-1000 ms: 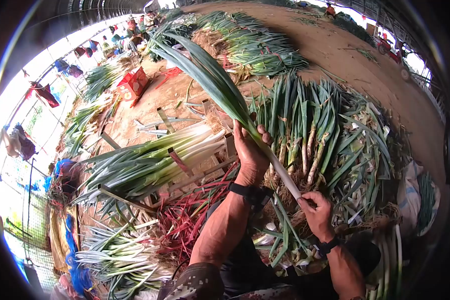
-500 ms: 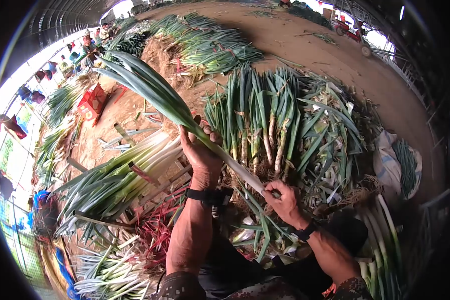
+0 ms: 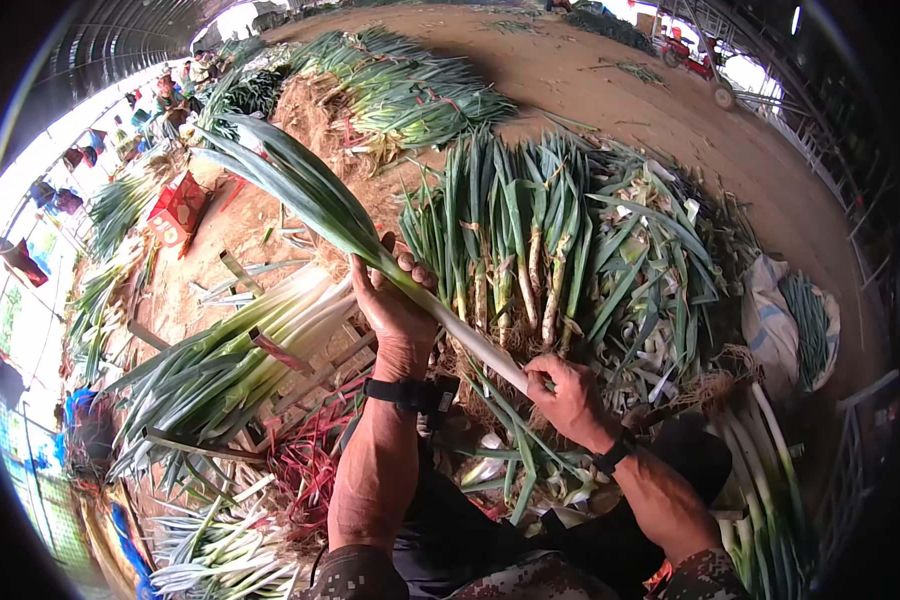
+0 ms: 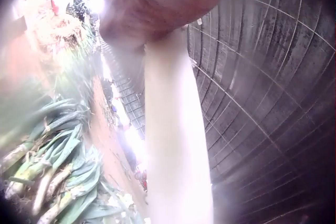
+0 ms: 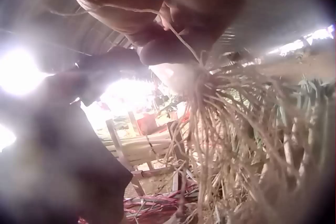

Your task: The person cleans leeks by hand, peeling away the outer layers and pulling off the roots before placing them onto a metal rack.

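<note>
My left hand (image 3: 395, 305) grips one long green onion (image 3: 475, 345) where its white shaft turns green, with the leaves fanning up and left. At the root end my right hand (image 3: 562, 398) pinches the base between thumb and curled fingers. In the left wrist view the pale shaft (image 4: 176, 129) runs down from the blurred left hand (image 4: 163, 3). Seen from the right wrist, a tangle of roots (image 5: 226, 113) hangs below the right hand (image 5: 163, 19), and a thin root strand crosses its fingers.
A wooden rack (image 3: 270, 345) at the left bears a bundle of onions (image 3: 220, 355). Red ties (image 3: 315, 470) lie in front of it. Untrimmed onions (image 3: 510, 235) stand ahead, beside a heap of stripped leaves (image 3: 660, 260). A white sack (image 3: 770, 315) sits at the right.
The head view has turned, so the scene shifts left, mostly in the first half second. Both hands keep hold of the same green onion, with little change in their places along it.
</note>
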Demonstrator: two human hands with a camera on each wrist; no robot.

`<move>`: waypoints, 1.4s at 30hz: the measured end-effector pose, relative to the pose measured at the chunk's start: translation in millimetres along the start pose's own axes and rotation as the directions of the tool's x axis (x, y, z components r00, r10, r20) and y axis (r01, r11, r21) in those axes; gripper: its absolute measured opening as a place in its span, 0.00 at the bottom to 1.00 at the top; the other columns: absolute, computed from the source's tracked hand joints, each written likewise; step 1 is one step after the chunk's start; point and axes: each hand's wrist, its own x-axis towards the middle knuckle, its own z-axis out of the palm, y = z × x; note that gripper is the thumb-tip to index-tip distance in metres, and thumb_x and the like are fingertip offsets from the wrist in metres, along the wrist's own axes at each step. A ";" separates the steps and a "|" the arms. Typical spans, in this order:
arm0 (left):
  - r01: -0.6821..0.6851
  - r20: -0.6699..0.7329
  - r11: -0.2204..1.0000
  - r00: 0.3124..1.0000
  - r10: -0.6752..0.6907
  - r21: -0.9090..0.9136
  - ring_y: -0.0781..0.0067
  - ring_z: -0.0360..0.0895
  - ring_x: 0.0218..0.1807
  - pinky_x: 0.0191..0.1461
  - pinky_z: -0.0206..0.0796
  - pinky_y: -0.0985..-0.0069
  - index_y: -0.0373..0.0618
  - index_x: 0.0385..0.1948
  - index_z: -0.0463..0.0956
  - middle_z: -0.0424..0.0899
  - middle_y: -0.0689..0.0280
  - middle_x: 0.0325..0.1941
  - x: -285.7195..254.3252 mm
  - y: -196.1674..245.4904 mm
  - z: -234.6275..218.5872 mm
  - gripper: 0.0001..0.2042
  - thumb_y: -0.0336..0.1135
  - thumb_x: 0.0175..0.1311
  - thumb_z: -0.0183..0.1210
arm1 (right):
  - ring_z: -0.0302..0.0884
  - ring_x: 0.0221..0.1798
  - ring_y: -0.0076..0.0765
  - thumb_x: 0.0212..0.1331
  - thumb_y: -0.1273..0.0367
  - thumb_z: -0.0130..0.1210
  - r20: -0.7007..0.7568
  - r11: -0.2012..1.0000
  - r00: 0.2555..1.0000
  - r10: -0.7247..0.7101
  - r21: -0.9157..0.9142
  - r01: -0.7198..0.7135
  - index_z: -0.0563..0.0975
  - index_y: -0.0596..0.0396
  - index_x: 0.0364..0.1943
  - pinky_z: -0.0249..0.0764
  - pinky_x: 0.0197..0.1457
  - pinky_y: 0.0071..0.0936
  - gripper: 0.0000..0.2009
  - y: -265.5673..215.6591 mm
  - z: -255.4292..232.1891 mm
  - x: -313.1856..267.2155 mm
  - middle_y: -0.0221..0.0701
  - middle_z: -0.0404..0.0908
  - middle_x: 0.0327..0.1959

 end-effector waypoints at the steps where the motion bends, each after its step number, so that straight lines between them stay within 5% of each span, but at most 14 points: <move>1: 0.009 0.053 1.000 0.999 -0.009 -0.010 0.70 0.69 0.26 0.29 0.64 0.74 0.46 0.54 0.74 0.72 0.67 0.26 1.2 0.5 -1.8 0.27 0.61 0.69 0.49 | 0.86 0.28 0.37 0.57 0.75 0.61 0.001 0.999 1.000 0.030 0.026 -0.030 0.78 0.56 0.39 0.78 0.32 0.31 0.07 1.4 0.2 0.1 0.38 0.83 0.24; 4: 0.041 0.169 0.998 0.985 -0.032 -0.049 0.73 0.67 0.23 0.26 0.61 0.76 0.44 0.55 0.74 0.71 0.69 0.24 1.0 3.3 -0.7 0.29 0.61 0.71 0.46 | 0.85 0.30 0.29 0.61 0.74 0.59 0.110 0.909 0.927 0.359 0.186 -0.373 0.78 0.57 0.42 0.78 0.33 0.28 0.07 -1.5 -8.7 3.0 0.35 0.86 0.27; 5: 0.054 0.181 0.996 0.983 -0.040 -0.070 0.74 0.66 0.21 0.25 0.59 0.77 0.44 0.55 0.74 0.71 0.70 0.23 0.9 4.7 1.6 0.30 0.62 0.71 0.44 | 0.75 0.22 0.15 0.68 0.71 0.53 0.142 0.828 0.893 0.427 0.336 -0.449 0.79 0.57 0.40 0.67 0.16 0.16 0.05 -2.2 -10.4 3.5 0.30 0.85 0.32; 7: 0.073 0.260 0.993 0.964 -0.048 -0.089 0.76 0.65 0.18 0.21 0.57 0.79 0.42 0.56 0.74 0.71 0.70 0.21 2.2 6.0 4.7 0.31 0.63 0.72 0.42 | 0.86 0.36 0.25 0.65 0.72 0.57 0.162 0.730 0.859 0.485 0.466 -0.500 0.80 0.58 0.41 0.79 0.36 0.23 0.06 3.1 -13.2 1.5 0.35 0.88 0.34; 10: 0.091 0.490 0.993 0.871 -0.040 -0.079 0.78 0.63 0.20 0.24 0.58 0.78 0.38 0.59 0.71 0.69 0.70 0.24 5.5 9.3 0.4 0.30 0.57 0.75 0.39 | 0.86 0.37 0.25 0.64 0.72 0.57 0.164 0.762 0.888 0.430 0.461 -0.454 0.81 0.59 0.43 0.81 0.38 0.24 0.07 -8.7 -18.6 4.0 0.36 0.88 0.34; 14: 0.081 0.356 0.996 0.932 -0.064 -0.034 0.76 0.64 0.18 0.22 0.58 0.76 0.39 0.59 0.72 0.72 0.69 0.24 -0.1 4.3 4.5 0.30 0.58 0.75 0.39 | 0.87 0.39 0.29 0.61 0.71 0.61 0.153 0.952 0.966 0.209 0.195 -0.237 0.81 0.58 0.46 0.83 0.37 0.28 0.11 -34.0 -23.6 11.8 0.37 0.88 0.34; 17: 0.086 0.212 0.996 0.974 -0.085 0.002 0.75 0.67 0.19 0.23 0.60 0.77 0.44 0.57 0.74 0.75 0.68 0.24 -2.7 -1.5 7.3 0.30 0.62 0.72 0.43 | 0.88 0.38 0.32 0.60 0.70 0.62 0.180 0.955 0.971 0.156 0.224 -0.195 0.81 0.57 0.46 0.83 0.37 0.28 0.11 -36.1 -16.5 17.1 0.38 0.88 0.35; 25: 0.075 0.118 0.995 0.990 -0.083 0.073 0.75 0.71 0.19 0.21 0.61 0.80 0.47 0.52 0.75 0.76 0.68 0.22 -11.6 -15.3 14.0 0.28 0.64 0.70 0.46 | 0.83 0.26 0.40 0.55 0.74 0.63 0.048 0.995 0.998 -0.046 0.091 0.042 0.80 0.56 0.32 0.75 0.28 0.31 0.03 -27.6 4.2 27.9 0.38 0.82 0.25; 31: 0.069 0.111 0.996 0.991 -0.076 0.061 0.76 0.71 0.19 0.21 0.61 0.79 0.47 0.53 0.75 0.76 0.69 0.22 -16.0 -16.1 18.6 0.28 0.63 0.71 0.46 | 0.83 0.26 0.41 0.56 0.73 0.63 0.038 0.998 0.999 0.002 0.055 -0.004 0.80 0.56 0.36 0.75 0.28 0.32 0.06 -13.6 9.4 22.7 0.39 0.83 0.27; 34: 0.080 0.148 0.994 0.985 -0.089 0.069 0.76 0.71 0.19 0.21 0.62 0.79 0.47 0.53 0.75 0.76 0.68 0.22 -15.0 -14.9 15.0 0.28 0.63 0.71 0.46 | 0.84 0.27 0.40 0.56 0.72 0.62 0.116 0.965 0.977 0.177 0.174 -0.196 0.80 0.56 0.39 0.76 0.28 0.32 0.08 -14.9 5.2 21.7 0.39 0.84 0.28; 37: 0.094 0.130 0.992 0.986 -0.104 0.078 0.75 0.71 0.20 0.22 0.61 0.79 0.46 0.52 0.75 0.76 0.68 0.22 -15.1 -16.4 15.5 0.29 0.64 0.70 0.46 | 0.85 0.28 0.40 0.57 0.73 0.62 0.058 0.919 0.991 0.117 0.373 -0.130 0.80 0.57 0.40 0.76 0.29 0.32 0.08 -26.3 9.6 24.8 0.40 0.85 0.29; 42: 0.088 0.085 0.985 0.991 -0.102 0.148 0.75 0.69 0.19 0.23 0.60 0.79 0.45 0.50 0.76 0.75 0.68 0.21 -19.2 -20.4 17.7 0.30 0.65 0.70 0.45 | 0.86 0.29 0.41 0.56 0.74 0.61 0.087 0.993 0.996 0.002 0.117 -0.012 0.79 0.58 0.36 0.78 0.30 0.34 0.06 -28.1 4.5 28.8 0.40 0.84 0.27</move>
